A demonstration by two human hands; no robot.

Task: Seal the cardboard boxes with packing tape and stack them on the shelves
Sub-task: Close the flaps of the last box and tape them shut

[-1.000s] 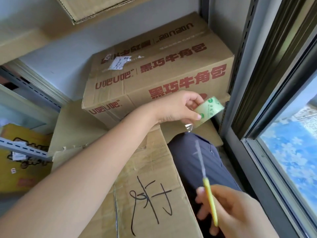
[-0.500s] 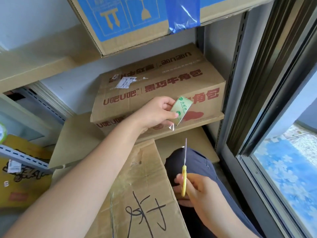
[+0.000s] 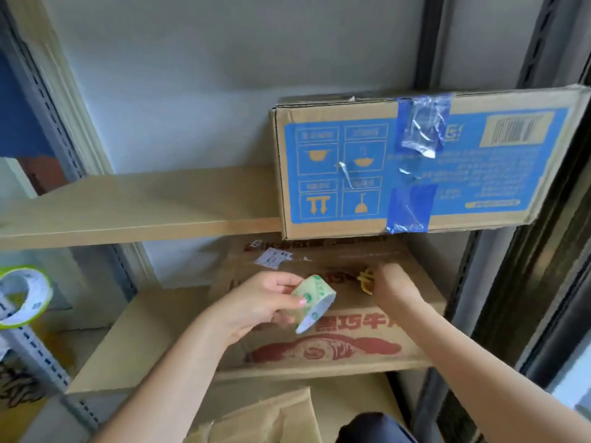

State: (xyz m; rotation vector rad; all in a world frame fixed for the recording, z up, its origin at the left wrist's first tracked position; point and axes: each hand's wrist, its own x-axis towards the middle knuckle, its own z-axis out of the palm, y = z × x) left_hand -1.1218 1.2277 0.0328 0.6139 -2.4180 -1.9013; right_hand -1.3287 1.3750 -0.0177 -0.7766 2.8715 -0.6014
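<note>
My left hand [image 3: 262,302] pinches the roll of packing tape [image 3: 315,298] at the frame's centre, over the red-printed cardboard box [image 3: 319,343] on the middle shelf [image 3: 128,340]. My right hand [image 3: 395,290], at three o'clock of the roll, curls round the yellow scissors [image 3: 364,281], low over that box's top. I judge both tools are being put away or repositioned between sealings; the box under them looks shelved already. At twelve to one o'clock the blue-printed box [image 3: 415,167], sealed with blue tape, sits on the upper shelf [image 3: 137,206]. At six o'clock an unsealed brown box [image 3: 262,420] lies near my knee [image 3: 377,426]; its flaps seem loose. Next I would need to bring tape and scissors down to it. A second tape roll [image 3: 22,295] hangs at nine o'clock by the grey slotted upright [image 3: 35,350]. Behind is a pale wall [image 3: 224,75]; dark window framing [image 3: 550,266] runs at three o'clock.
</note>
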